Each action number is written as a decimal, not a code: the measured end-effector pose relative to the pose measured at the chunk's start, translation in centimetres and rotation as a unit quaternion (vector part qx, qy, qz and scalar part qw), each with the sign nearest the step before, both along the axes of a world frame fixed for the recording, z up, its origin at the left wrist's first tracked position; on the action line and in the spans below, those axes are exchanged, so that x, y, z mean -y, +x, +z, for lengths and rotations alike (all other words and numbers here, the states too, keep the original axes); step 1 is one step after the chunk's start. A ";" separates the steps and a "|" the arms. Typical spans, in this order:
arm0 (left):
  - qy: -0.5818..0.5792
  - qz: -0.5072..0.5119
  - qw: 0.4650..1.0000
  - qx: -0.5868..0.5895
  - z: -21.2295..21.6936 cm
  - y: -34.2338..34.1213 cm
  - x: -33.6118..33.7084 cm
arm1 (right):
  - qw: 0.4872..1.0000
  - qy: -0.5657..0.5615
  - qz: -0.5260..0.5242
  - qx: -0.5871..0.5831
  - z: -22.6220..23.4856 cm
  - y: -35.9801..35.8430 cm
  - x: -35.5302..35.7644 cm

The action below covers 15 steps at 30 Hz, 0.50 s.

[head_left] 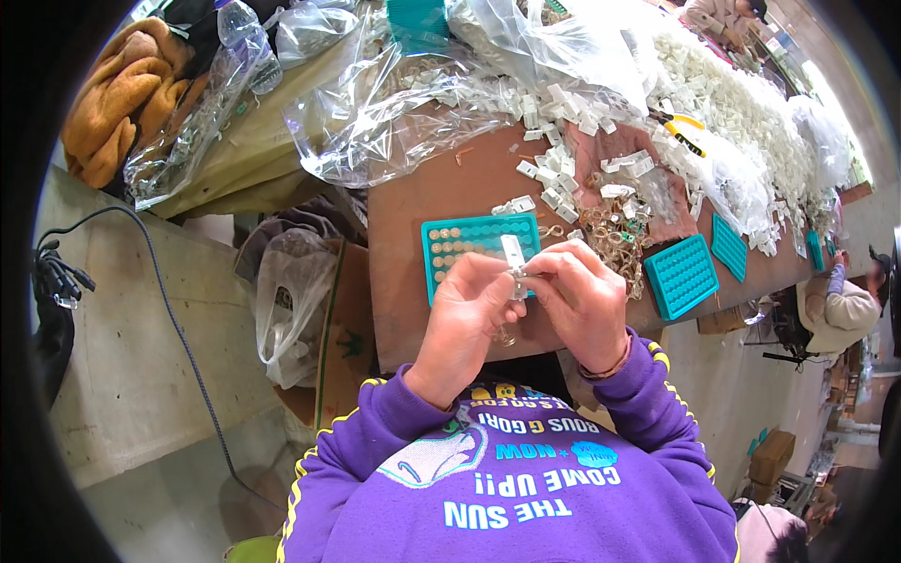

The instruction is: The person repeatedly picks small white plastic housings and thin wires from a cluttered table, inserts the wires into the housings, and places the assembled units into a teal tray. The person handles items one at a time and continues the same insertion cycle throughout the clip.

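Above the near edge of the brown work surface, both my hands hold one small white and clear plastic piece (511,250) upright. My left hand (462,314) pinches its lower part between thumb and fingers. From the other side, my right hand (584,302) has thumb and fingertips closed on the same piece. A thin ring (506,337) shows just below the fingers; what it is attached to is unclear. Behind my hands lies a teal tray (429,246) with round pockets, some at its left holding pale discs (445,250). My fingers hide part of the tray.
Right of my hands are a pile of metal key rings (610,235) and two more teal trays (682,278) (729,248). White plastic pieces (563,178) and yellow-handled pliers (685,131) lie farther back. Clear plastic sheeting (375,131) covers the far left. Other people work at right.
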State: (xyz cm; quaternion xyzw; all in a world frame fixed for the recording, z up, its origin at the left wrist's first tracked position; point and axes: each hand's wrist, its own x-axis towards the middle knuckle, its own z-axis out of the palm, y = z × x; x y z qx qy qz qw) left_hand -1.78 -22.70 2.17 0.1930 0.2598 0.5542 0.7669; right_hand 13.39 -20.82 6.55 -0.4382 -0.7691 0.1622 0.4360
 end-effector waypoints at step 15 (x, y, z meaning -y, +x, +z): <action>-0.014 0.018 0.997 0.078 0.3 0.4 0.2 | 0.995 0.090 0.025 0.021 -1.0 0.1 0.1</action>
